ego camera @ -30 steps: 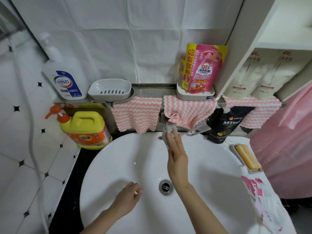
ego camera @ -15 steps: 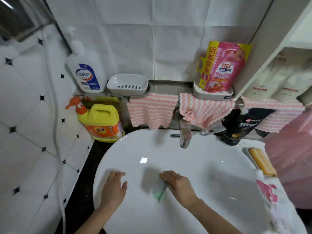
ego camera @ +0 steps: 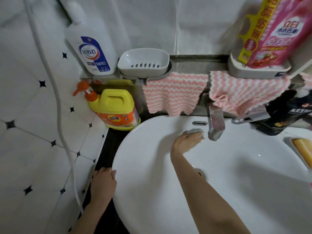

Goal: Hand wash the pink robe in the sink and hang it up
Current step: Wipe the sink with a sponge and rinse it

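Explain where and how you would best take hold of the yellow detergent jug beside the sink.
Grip the moulded top handle of the yellow jug, coming from the sink side: it stands upright, the orange pump crowds its left, and a shelf overhangs behind.

Single head view, close over the sink [ego camera: 143, 191].
It faces forward and down toward the back wall [ego camera: 152, 22]; shelf [ego camera: 194, 65] and tap [ego camera: 215, 122] sit high in frame.

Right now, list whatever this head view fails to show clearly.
Head view:
Drain: mostly behind the right forearm.
Grey pad: largely under the right hand.
Soap bar: cut by the right edge.
Pink pouch: cut by the top edge.
Pink robe: out of frame.
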Tool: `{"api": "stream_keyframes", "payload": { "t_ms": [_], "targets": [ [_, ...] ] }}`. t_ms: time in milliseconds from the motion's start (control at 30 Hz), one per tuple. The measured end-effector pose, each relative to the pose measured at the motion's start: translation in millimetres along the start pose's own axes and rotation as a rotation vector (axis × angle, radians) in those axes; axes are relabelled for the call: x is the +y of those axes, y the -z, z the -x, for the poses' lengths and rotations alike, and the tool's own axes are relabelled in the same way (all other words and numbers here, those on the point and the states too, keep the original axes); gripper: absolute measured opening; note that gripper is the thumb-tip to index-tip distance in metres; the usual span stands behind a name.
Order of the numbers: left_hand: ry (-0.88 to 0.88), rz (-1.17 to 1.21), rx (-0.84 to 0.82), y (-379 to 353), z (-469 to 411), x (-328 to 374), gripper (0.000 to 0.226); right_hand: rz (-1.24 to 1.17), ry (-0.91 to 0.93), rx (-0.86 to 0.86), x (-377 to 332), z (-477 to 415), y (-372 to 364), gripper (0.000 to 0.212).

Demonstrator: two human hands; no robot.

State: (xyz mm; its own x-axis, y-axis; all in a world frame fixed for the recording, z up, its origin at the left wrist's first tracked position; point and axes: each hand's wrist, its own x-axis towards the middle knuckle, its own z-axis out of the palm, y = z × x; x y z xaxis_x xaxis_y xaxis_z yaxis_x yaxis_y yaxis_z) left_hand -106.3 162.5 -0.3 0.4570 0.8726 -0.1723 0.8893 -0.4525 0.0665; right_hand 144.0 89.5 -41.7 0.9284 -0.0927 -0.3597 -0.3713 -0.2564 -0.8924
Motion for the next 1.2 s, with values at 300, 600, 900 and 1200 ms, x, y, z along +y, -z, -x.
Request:
{"api": "stream_keyframes", "payload": {
  "t_ms": [300, 600, 900, 1200],
  "targets": [
    [-0.066, 0.105, -0.111, -5.9, -13.1, -16.6, 0.030, 0.187, 0.572, -0.643, 48.2, 114.8, -54.6, 0.056],
    [-0.058, 0.156, -0.165, -2.2, -13.9, -13.7, 0.028, 0.316, 0.854, -1.359, 129.6, 127.7, 53.5, 0.055],
    [-0.058, 0.124, -0.116, -2.0, -10.3, -14.5, 0.027, 0.682, 1.172, -0.909, 122.0, -1.5, 23.5, 0.059],
    [-0.039, 0.090, -0.158, 4.1, -11.6, -11.2, 0.034, 0.709, 0.893, -0.487, 112.7, -25.5, 36.4, 0.057]
  ]
}}
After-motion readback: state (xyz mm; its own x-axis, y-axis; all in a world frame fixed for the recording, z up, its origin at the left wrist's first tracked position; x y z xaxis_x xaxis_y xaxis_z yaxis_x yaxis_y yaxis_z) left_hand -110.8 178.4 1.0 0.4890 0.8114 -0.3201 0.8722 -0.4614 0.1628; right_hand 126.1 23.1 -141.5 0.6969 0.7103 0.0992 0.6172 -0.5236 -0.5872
